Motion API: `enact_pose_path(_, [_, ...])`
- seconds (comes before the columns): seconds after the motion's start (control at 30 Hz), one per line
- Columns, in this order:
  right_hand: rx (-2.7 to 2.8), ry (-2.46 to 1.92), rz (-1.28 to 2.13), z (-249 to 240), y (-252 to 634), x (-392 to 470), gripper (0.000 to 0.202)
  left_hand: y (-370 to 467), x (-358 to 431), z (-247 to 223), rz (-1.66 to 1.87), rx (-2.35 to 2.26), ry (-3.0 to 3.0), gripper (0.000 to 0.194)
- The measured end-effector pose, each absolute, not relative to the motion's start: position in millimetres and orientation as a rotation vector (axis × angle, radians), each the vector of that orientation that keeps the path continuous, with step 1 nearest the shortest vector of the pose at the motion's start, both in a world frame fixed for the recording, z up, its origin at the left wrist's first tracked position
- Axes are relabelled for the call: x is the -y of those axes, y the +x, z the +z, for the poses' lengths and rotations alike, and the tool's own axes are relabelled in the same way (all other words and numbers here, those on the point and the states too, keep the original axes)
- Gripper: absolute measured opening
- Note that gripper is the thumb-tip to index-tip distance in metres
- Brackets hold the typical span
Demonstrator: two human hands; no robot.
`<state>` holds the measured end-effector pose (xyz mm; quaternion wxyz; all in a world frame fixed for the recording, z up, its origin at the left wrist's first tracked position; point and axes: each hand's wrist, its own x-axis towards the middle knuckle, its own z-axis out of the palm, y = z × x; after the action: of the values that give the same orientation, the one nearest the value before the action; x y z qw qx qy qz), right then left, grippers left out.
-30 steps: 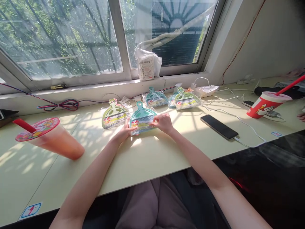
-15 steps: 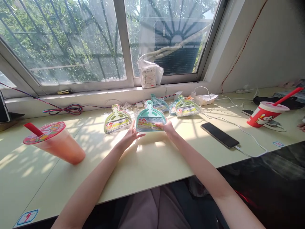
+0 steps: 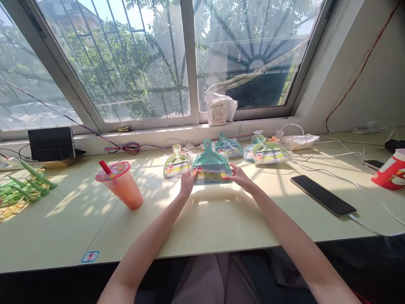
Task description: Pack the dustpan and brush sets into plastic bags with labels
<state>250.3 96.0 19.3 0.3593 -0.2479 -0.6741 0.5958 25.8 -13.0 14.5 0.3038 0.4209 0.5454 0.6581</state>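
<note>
My left hand [image 3: 187, 182] grips the left side of a teal mini dustpan and brush set [image 3: 210, 162], sealed in clear plastic with a yellow label. On its right edge, my right hand [image 3: 241, 176] is closed too. The set is tilted up, handle away from me, over the table. Just left of it lies a green dustpan set [image 3: 176, 164], partly behind my left hand. Another teal set [image 3: 228, 146] is behind the held one. To the right, a green set [image 3: 268, 153] overlaps a further teal package.
An orange drink cup [image 3: 125, 188] with a red straw stands at left. Right are a phone [image 3: 322, 195] on a white cable and a red cup [image 3: 392, 171]. A tablet [image 3: 52, 144], cable coil [image 3: 130, 147], green plant [image 3: 27, 185] and tissue pack [image 3: 218, 111] line the back and left.
The view has turned left, showing the tablet and plant. My left hand, earlier with fingers spread at the teal set's edge, now grips it. My right hand keeps its hold.
</note>
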Motion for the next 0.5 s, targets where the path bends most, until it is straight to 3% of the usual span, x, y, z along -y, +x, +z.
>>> enact_pose_path(0.17, [1.687, -0.635, 1.605, 17, 233, -83, 0.072, 14, 45, 12, 1.670, -1.516, 1.137, 0.049])
enact_pose_path(0.33, [1.657, -0.733, 1.656, 12, 207, -72, 0.066, -15, 81, 12, 1.580, -1.548, 1.225, 0.077])
enact_pose_path(0.4, [1.670, -0.781, 1.649, 6, 194, -72, 0.067, -26, 89, 11, 1.544, -1.618, 1.284, 0.075])
enact_pose_path(0.5, [1.703, -0.760, 1.625, -3, 174, -77, 0.068, -40, 96, 7, 1.410, -1.829, 1.407, 0.057])
